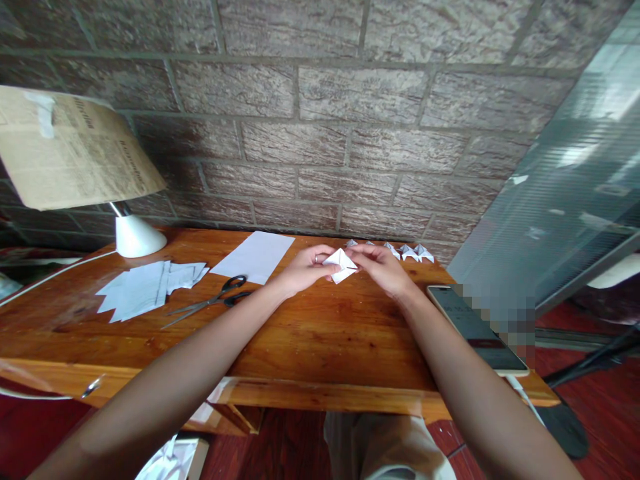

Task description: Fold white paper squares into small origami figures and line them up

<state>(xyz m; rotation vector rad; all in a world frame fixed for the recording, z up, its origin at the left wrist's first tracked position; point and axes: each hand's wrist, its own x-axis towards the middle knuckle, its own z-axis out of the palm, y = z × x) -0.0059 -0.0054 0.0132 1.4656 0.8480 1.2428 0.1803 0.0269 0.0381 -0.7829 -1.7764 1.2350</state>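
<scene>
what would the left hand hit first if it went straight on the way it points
Past the folded paper it holds, the left hand would likely meet the right hand first, though depth is unclear.

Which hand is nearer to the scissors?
Left. The left hand is to the right of the scissors; the right hand is farther right, at the right edge of the folded paper.

Paper piece [342, 267] between hands [304, 269], scissors [207, 303] left, phone [467, 323] right, row of pieces [409, 253] behind (wall [320, 147] beyond).

Bare, ringed left hand [306, 268] and bare right hand [384, 268] pinched, close together; bare forearms [200, 353] stretched forward, converging.
</scene>
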